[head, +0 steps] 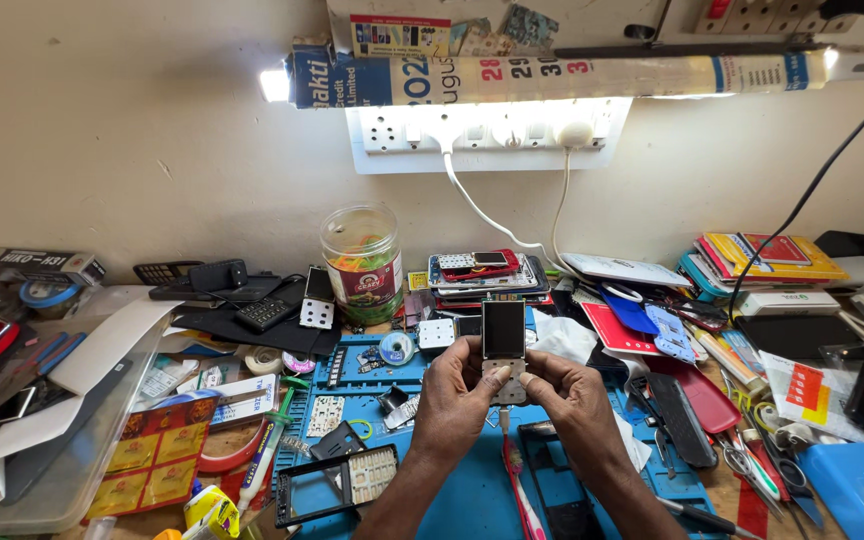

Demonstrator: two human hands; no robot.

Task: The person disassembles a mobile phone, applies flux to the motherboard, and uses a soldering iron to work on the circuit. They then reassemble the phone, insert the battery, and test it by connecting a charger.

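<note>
My left hand [455, 402] and my right hand [570, 396] together hold a small opened keypad phone [503, 345] upright above the blue work mat [457, 495]. Its dark screen faces me and both thumbs press on the pale lower part under the screen. A thin white cable hangs from the bottom of the phone. A black phone front frame [335, 485] with a keypad lies on the mat to the lower left. A red-handled brush [518, 490] lies on the mat between my forearms.
A plastic jar [362, 262] stands at the back, beside a stack of phones [482, 272]. A white power strip [487, 130] and a tube light hang on the wall. Scissors [752, 468], black covers, tape rolls, a syringe [264, 458] and packets crowd the bench.
</note>
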